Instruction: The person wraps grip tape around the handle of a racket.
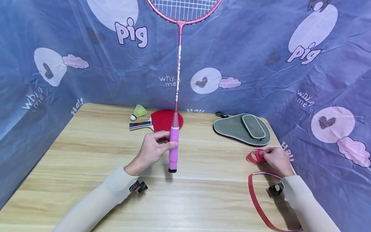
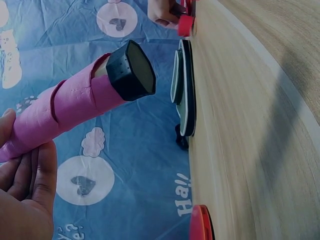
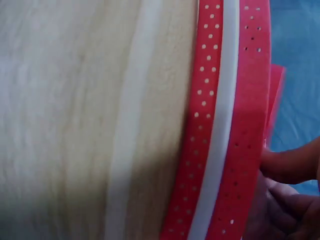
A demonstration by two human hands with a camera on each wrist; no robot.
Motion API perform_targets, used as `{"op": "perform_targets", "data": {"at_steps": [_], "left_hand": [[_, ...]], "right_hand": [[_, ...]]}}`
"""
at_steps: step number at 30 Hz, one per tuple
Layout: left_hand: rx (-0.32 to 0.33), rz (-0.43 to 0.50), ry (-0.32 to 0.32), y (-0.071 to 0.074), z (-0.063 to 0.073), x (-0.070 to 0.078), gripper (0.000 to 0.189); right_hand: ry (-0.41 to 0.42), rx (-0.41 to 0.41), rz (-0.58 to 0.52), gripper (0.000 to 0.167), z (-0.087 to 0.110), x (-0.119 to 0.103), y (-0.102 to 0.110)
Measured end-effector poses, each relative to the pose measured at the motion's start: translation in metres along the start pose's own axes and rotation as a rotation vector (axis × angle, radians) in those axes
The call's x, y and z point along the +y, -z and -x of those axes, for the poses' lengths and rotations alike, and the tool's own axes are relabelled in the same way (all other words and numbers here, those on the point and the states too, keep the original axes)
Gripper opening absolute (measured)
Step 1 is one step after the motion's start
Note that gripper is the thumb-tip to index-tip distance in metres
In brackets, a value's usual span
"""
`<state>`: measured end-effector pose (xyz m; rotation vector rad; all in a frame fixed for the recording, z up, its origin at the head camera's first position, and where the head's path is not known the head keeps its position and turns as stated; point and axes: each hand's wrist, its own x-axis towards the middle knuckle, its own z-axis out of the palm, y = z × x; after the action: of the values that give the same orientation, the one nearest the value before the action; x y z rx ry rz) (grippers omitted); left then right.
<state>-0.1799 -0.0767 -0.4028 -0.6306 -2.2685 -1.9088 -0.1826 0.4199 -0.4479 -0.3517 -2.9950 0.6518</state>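
My left hand (image 1: 150, 149) grips a badminton racket (image 1: 175, 120) by its purple-wrapped handle, thumb across the front. The racket stands nearly upright, its head cut off by the top of the head view. In the left wrist view, the black butt cap (image 2: 131, 72) tops the handle, below overlapping turns of wrap. At the right, my right hand (image 1: 276, 159) pinches a red grip tape (image 1: 251, 190) near a small loop of it. The rest of the tape curves toward the front of the table. Close up in the right wrist view, the perforated tape (image 3: 250, 100) has a white stripe along it.
A red table tennis paddle (image 1: 162, 119) lies behind the racket handle, with a yellow shuttlecock (image 1: 139, 111) to its left. Toward the back right lies a green paddle case (image 1: 232, 129). Blue printed cloth (image 1: 153, 93) walls in the wooden table (image 1: 87, 174).
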Motion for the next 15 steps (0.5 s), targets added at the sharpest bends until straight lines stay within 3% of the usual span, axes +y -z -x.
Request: {"op": "perform_targets", "data": {"at_steps": [7, 15], "left_hand": [[-0.001, 0.005, -0.008, 0.001, 0.001, 0.002, 0.031], [-0.005, 0.008, -0.012, 0.001, 0.001, 0.002, 0.031]], "right_hand": [[-0.118, 0.163, -0.06, 0.028, 0.002, -0.009, 0.01], [-0.102, 0.314, -0.157, 0.022, 0.0, -0.036, 0.039]]}}
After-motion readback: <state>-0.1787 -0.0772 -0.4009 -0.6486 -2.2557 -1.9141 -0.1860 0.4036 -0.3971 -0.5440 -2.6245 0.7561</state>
